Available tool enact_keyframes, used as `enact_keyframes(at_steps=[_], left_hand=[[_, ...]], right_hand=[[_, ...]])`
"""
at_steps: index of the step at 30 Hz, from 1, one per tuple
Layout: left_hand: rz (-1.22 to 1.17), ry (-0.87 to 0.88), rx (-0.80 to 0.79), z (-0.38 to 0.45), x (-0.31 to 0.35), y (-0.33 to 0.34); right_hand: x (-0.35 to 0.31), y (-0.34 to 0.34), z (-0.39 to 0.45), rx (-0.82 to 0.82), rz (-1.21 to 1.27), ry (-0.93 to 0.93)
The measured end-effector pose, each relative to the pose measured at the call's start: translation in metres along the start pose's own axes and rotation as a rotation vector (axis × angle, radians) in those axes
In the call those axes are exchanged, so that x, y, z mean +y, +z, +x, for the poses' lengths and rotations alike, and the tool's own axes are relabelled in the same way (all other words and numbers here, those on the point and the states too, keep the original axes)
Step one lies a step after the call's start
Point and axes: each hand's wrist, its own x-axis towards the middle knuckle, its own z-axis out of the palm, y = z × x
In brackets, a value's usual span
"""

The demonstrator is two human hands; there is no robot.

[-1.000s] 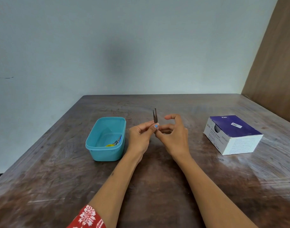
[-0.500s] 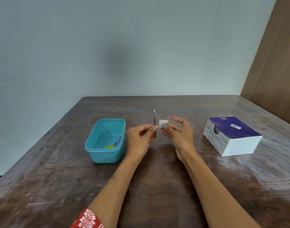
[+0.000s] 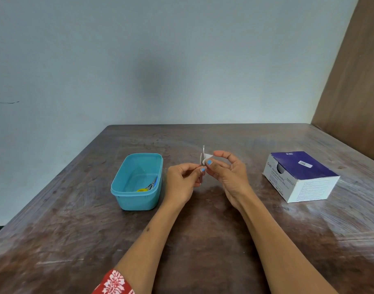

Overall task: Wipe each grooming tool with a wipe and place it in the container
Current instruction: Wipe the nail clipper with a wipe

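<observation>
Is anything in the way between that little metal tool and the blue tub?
Nothing visible. The tool is pinched upright by the left hand; the open tub sits just left of it on the table.

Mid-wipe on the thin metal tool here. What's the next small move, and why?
Probably draw the wipe along the tool toward its upper tip. The left hand pinches the tool upright by its lower part, and the right hand pinches the wipe against its upper part. It isn't over the teal container yet, so wiping likely comes before placing.
</observation>
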Motion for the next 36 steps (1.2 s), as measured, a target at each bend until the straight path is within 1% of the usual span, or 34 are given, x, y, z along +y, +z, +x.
enact_keyframes(at_steps=[4,7,9,11,15,17,21,23,26,28,30,33,36], left_hand=[[0.050,0.010,-0.107,-0.0030,0.0018,-0.0007],[0.078,-0.043,-0.189,-0.0040,0.0028,0.0010],[0.081,-0.052,-0.213,-0.0050,0.0030,0.0028],[0.087,-0.031,-0.189,-0.0056,0.0026,0.0036],[0.067,0.015,-0.097,-0.0046,0.0026,0.0008],[0.070,0.008,-0.114,-0.0040,0.0033,-0.0001],[0.124,-0.038,-0.204,-0.0044,0.0035,0.0022],[0.153,-0.011,-0.180,-0.0052,0.0026,0.0034],[0.167,0.041,-0.108,-0.0055,0.0018,0.0025],[0.153,0.044,-0.080,-0.0045,0.0014,0.0013],[0.131,0.014,-0.099,-0.0038,0.0016,0.0016],[0.101,-0.025,-0.156,-0.0043,0.0027,0.0039],[0.073,-0.036,-0.158,-0.0048,0.0020,0.0054]], right_hand=[[-0.0006,0.0009,-0.0011,0.045,-0.018,-0.011],[-0.0017,-0.0010,-0.0002,0.112,0.047,-0.023],[-0.0029,-0.0023,0.0002,0.133,0.091,-0.022],[-0.0033,-0.0021,-0.0003,0.136,0.070,-0.015],[-0.0017,0.0022,-0.0026,0.085,-0.016,0.002],[-0.0021,0.0028,-0.0030,0.087,-0.033,-0.001],[-0.0036,-0.0001,-0.0023,0.175,-0.029,-0.039],[-0.0043,-0.0003,-0.0026,0.185,-0.042,-0.057],[-0.0027,0.0019,-0.0038,0.129,-0.093,-0.047],[-0.0004,0.0025,-0.0039,0.099,-0.115,-0.035],[0.0006,0.0018,-0.0035,0.110,-0.110,-0.041],[-0.0006,0.0002,-0.0026,0.170,-0.071,-0.058],[-0.0020,0.0003,-0.0025,0.184,-0.056,-0.054]])
